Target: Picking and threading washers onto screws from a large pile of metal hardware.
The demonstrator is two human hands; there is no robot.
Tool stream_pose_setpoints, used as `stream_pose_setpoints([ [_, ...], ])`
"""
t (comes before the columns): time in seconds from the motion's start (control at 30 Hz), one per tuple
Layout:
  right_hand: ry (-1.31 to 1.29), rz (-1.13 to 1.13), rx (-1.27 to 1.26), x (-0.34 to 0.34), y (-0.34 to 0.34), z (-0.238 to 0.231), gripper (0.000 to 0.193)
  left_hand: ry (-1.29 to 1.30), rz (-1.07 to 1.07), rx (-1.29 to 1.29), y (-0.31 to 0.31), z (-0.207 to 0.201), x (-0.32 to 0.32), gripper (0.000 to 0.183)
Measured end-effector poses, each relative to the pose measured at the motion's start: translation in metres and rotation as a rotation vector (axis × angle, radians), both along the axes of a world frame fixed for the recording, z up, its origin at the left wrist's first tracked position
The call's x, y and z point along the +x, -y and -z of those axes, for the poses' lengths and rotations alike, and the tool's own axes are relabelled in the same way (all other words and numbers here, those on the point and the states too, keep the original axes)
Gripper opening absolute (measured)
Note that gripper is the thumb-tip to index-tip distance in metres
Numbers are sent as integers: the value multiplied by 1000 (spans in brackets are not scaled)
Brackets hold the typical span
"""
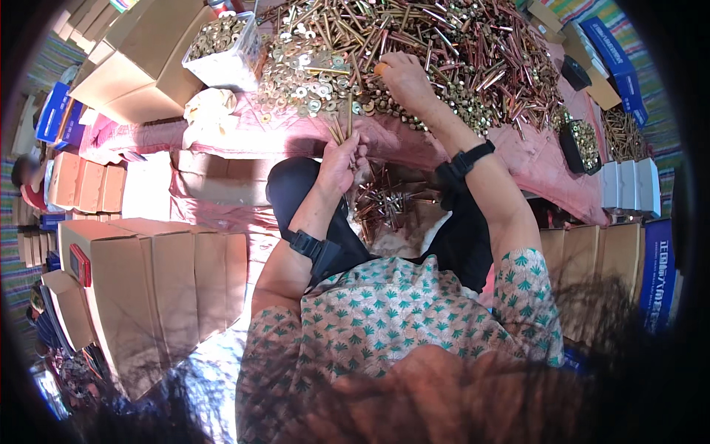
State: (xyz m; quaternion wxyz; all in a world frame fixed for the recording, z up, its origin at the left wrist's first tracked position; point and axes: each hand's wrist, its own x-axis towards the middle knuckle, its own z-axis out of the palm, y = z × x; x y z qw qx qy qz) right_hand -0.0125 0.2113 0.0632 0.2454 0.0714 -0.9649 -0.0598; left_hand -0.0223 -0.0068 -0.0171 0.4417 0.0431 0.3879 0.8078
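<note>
My left hand (342, 161) is closed around several long brass-coloured bolts (338, 132), which stick up past the fingers at the table's near edge. Ahead and to the right, my right hand (407, 80) reaches down into the heap, its fingers curled together. Something orange (381, 69) shows at its thumb side; whatever the fingertips grip is hidden. Under and around that hand lie small nuts (396, 111) and a big pile of loose metal bolts (458, 44). Flat round washers (303, 81) are spread to the left of the nuts.
A clear plastic tub (222, 52) of small metal parts stands at the back left beside cardboard boxes (140, 66). A dark tray (580, 146) of nuts sits at right on the pink cloth (518, 159). Box rows (177, 288) flank me; more bolts (392, 203) lie below between my knees.
</note>
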Motion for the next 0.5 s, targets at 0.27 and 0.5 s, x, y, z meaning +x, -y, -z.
stream_pose_setpoints([
  [0.27,-65,59,-786,10,23,30,20,-10,-138,23,-2,-1,0,22],
  [0.5,284,171,-1499,11,33,42,14,26,-199,3,-9,8,-2,33],
])
